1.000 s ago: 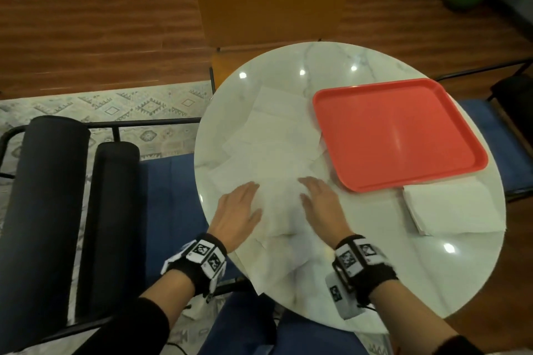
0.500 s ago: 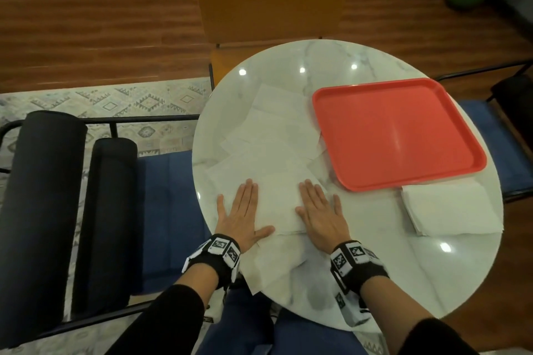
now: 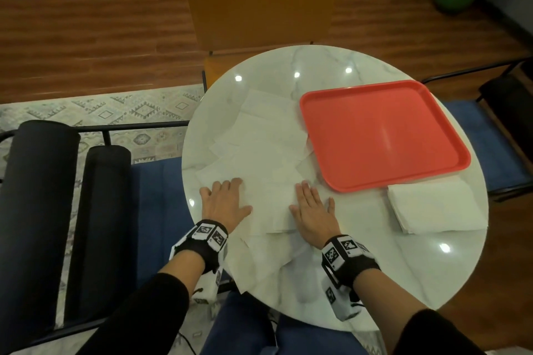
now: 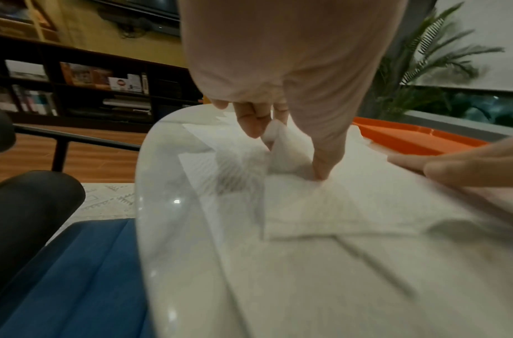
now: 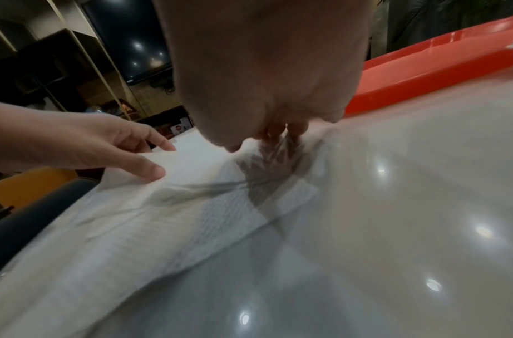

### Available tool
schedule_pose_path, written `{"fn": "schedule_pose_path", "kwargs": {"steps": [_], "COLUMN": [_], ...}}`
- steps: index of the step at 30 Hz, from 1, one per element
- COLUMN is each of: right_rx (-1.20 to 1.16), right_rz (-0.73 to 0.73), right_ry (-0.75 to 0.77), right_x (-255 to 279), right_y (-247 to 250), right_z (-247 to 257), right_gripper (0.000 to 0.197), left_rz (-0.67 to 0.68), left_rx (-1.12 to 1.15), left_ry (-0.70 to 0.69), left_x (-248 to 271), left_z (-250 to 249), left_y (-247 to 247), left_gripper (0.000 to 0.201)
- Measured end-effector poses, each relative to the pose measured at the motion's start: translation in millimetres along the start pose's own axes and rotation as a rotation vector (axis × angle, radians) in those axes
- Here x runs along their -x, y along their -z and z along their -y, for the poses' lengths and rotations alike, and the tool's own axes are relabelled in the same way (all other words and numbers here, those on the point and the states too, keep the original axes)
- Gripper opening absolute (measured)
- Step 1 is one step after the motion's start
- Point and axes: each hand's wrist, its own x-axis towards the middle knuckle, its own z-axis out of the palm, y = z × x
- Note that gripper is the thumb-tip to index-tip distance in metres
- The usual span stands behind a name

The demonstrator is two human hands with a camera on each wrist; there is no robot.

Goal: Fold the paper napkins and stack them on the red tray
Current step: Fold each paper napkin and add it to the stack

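Napkin (image 3: 271, 206) lay between our hands. Left hand (image 3: 226, 204) pinched its far-left corner in curled fingers; right hand (image 3: 314, 213) pressed flat, fingers straight.

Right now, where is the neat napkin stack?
In the head view, the napkin stack lies on the table, right side, between the red tray and the near edge, right of the right hand.

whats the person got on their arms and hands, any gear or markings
The left hand and right hand are bare, with no gloves. Each wrist carries a black strap, the left wristband and the right wristband, topped with white square tags printed in black-and-white block patterns. A white camera housing hangs under the wrist. Long black sleeves start partway up the forearms.
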Motion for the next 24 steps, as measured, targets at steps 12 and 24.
{"fn": "schedule_pose_path", "kwargs": {"steps": [12,24], "right_rx": [-0.236,-1.379], "right_rz": [-0.060,-0.362], "right_ry": [0.210,-0.115], "right_x": [30,91], "right_y": [98,140], "right_z": [-13,-211], "right_gripper": [0.041,0.021], "left_rz": [0.085,0.117], "left_rx": [0.655,1.222], "left_ry": [-0.297,-0.183], "left_x": [39,42], "left_z": [-81,-199], "left_y": [107,99], "left_gripper": [0.005,0.021]}}
